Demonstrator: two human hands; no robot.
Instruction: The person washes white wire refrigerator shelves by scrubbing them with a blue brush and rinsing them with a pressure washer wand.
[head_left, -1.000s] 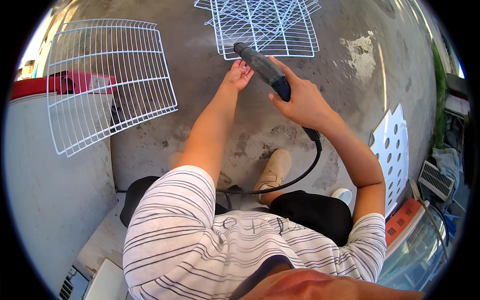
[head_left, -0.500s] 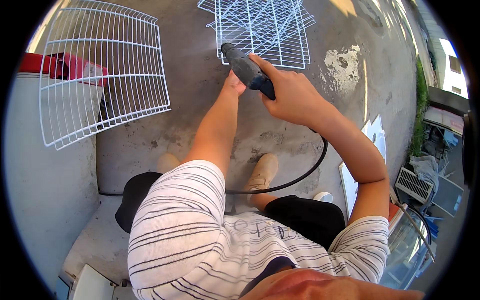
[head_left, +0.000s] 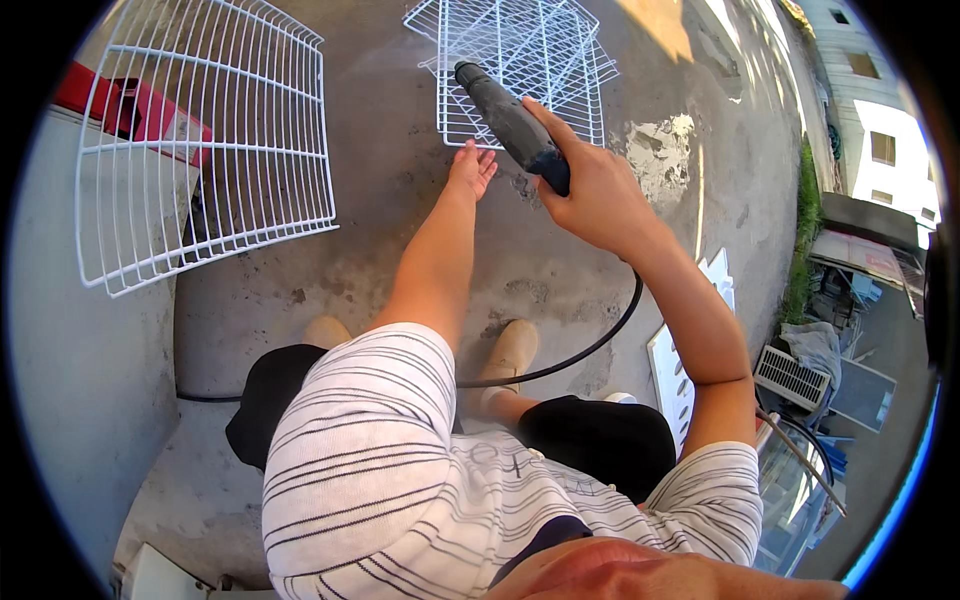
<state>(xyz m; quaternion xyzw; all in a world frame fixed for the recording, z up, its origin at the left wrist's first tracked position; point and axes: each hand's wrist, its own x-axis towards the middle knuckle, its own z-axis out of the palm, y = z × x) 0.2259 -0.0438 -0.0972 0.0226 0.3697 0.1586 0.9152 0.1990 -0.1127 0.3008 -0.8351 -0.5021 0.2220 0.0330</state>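
A dark grey spray gun [head_left: 510,125] is gripped in my right hand [head_left: 595,195], its nozzle pointing up and left over the white wire racks [head_left: 520,70]. Several of those racks lie stacked and crossed on the ground ahead. My left hand [head_left: 473,172] reaches out to the near edge of the stack, fingers spread apart and nothing in them. Whether its fingertips touch the rack, I cannot tell. From below the right hand a black hose [head_left: 600,345] curves down past my feet.
Another white wire rack [head_left: 215,148] stands at the left by a red object [head_left: 165,125] on a pale cabinet [head_left: 90,250]. To the right are a perforated white panel [head_left: 672,375] and a white grille [head_left: 792,376] among piled items. Peeled patches mark the concrete.
My right hand and the spray gun have shifted slightly right against the racks. My left hand, partly covered by the gun before, now shows its spread fingers. The view has shifted a little.
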